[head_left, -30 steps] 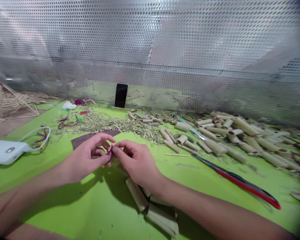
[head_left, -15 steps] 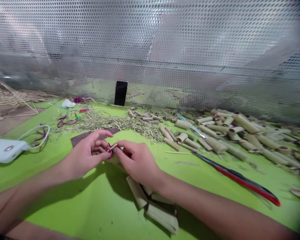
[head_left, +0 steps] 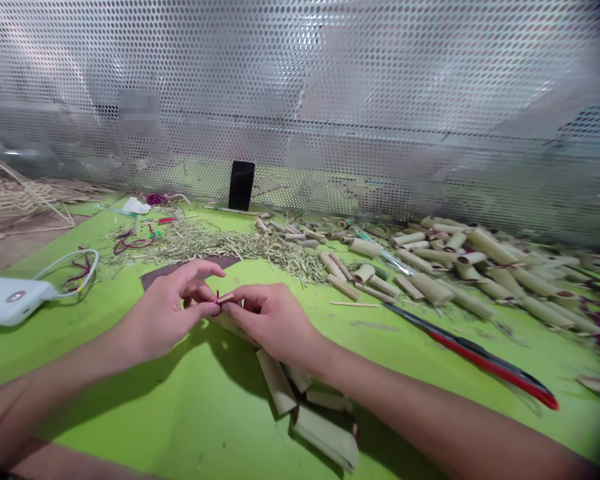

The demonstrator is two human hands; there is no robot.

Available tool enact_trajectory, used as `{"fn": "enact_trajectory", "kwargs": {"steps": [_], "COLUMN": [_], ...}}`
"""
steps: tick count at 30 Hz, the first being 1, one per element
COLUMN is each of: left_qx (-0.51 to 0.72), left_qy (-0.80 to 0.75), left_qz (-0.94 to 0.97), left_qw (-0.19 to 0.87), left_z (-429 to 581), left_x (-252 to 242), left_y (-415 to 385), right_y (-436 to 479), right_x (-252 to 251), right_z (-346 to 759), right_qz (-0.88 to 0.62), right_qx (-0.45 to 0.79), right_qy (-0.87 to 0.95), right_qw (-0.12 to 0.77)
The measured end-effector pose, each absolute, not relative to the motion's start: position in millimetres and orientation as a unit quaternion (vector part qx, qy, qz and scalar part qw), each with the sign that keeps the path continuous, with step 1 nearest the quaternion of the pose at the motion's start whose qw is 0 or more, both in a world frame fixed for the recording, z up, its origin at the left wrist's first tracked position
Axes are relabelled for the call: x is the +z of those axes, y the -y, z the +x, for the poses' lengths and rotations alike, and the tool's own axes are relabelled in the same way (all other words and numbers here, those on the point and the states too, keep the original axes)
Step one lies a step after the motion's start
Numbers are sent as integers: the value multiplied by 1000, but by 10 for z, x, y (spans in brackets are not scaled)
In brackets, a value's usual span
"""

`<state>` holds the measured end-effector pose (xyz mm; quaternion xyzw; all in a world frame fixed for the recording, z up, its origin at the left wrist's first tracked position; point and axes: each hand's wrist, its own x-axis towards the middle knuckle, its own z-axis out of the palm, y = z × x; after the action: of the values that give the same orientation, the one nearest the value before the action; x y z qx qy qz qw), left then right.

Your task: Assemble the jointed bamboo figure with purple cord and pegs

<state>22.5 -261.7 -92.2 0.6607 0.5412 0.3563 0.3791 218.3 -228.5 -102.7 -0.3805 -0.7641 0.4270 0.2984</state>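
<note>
My left hand (head_left: 170, 313) and my right hand (head_left: 270, 320) meet above the green mat (head_left: 130, 413), fingertips pinching a short pale stick (head_left: 225, 298) from either side. A magenta thread (head_left: 217, 297) is wound at the stick's near end, partly hidden by my fingers. Below my hands lies a tan strip (head_left: 233, 329), and several cut bamboo tubes (head_left: 276, 381) rest on the mat near my right wrist.
A large heap of bamboo tubes (head_left: 480, 267) covers the mat's right side, with straw-like shavings (head_left: 215, 245) behind my hands. Also present are a long red-and-black strip (head_left: 480, 353), a white power bank with cable (head_left: 13, 300), an upright phone (head_left: 241, 185) and a perforated metal screen (head_left: 300, 100).
The short stick now shows more plainly between my fingertips and lies flatter. My hands have shifted slightly apart, and the view has tilted a little.
</note>
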Motion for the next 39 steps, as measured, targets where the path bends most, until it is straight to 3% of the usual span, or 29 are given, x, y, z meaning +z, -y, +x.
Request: {"fn": "enact_trajectory", "kwargs": {"steps": [11,21,28,39], "left_qx": [323,313,329,319], "left_qy": [-540,-553,-544,-528], "left_qz": [694,726,727,733], "left_qw": [349,261,259,287], "left_z": [167,196,204,145], "left_x": [-860,-835,-836,-832], "left_y": [2651,2655,2639,2605], "right_y": [2299,2166,2241,2310], "right_x": [-1036,-1032,-1040,-1146], "right_z": [2162,2223,2153,2172], "right_qz": [-359,-267,-344,-301], "right_qx": [384,688,647,577], "right_qy": [796,640,609,649], "right_qw": [300,214,305,394]}}
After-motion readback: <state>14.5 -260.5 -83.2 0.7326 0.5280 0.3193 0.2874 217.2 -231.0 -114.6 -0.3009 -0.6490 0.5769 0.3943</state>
